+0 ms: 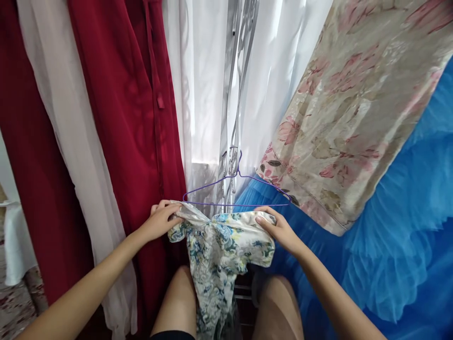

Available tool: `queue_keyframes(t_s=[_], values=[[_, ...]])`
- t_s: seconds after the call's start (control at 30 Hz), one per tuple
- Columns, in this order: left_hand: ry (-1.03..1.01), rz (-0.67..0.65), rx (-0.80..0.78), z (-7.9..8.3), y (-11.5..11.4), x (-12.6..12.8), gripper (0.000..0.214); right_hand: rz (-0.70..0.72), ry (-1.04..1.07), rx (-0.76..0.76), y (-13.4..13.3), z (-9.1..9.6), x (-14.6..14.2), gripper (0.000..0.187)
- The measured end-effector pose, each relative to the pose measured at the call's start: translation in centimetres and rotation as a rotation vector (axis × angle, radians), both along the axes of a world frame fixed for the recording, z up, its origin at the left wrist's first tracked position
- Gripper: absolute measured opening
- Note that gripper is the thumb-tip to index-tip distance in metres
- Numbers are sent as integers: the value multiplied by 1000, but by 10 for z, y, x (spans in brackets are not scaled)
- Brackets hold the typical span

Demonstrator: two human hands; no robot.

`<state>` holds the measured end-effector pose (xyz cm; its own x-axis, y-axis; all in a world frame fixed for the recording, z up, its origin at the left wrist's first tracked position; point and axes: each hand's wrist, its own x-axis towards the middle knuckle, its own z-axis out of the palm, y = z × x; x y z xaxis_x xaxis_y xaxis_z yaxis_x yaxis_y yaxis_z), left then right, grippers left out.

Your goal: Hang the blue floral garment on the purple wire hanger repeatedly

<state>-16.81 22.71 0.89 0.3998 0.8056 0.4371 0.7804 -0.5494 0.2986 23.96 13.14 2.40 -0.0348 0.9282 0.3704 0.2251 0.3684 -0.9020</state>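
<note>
A white dress (215,255) with blue and yellow flowers hangs down between my knees, held up by its shoulders. My left hand (164,218) pinches the left sleeve and neckline edge. At the other shoulder, my right hand (274,224) grips the sleeve, thumb on top and fingers behind. Just above the dress is a purple wire hanger (238,175), its hook up at a narrow metal stand with straps (230,94). The hanger's lower bar runs just over the neckline; whether it touches the cloth, I cannot tell.
Red garments (120,118) and a pale sheer cloth (67,118) hang at the left. White curtains (205,94) fill the back. At the right hang a beige floral garment (339,113) and a ruffled blue tulle skirt (392,245). White cloth (21,245) shows far left.
</note>
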Motion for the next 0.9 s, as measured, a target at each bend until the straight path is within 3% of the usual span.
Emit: queue_keyframes(t_s=[0.1,0.2,0.37,0.47,0.53,0.67,0.73,0.8,0.9], values=[[-2,55,136,25,11,-1,25,-85,-119,122,30,9,-3,43],[6,31,238,47,4,13,18,-113,-231,121,47,0,-8,37],[-1,-140,244,72,-17,66,16,-106,-203,102,38,-24,-29,36],[-142,-251,214,77,-15,94,12,-84,-194,128,19,-25,-30,35],[-274,-210,255,75,-10,103,9,-93,-189,174,6,-22,-20,33],[-401,-87,344,66,-4,105,23,-289,-132,283,-9,-18,20,81],[-410,-83,358,64,-7,104,25,-421,-100,324,-6,-13,42,88],[-404,-90,376,65,-11,102,25,-463,-123,318,1,-3,59,75],[-402,-83,386,71,-11,95,26,-354,-212,183,5,18,75,42]])
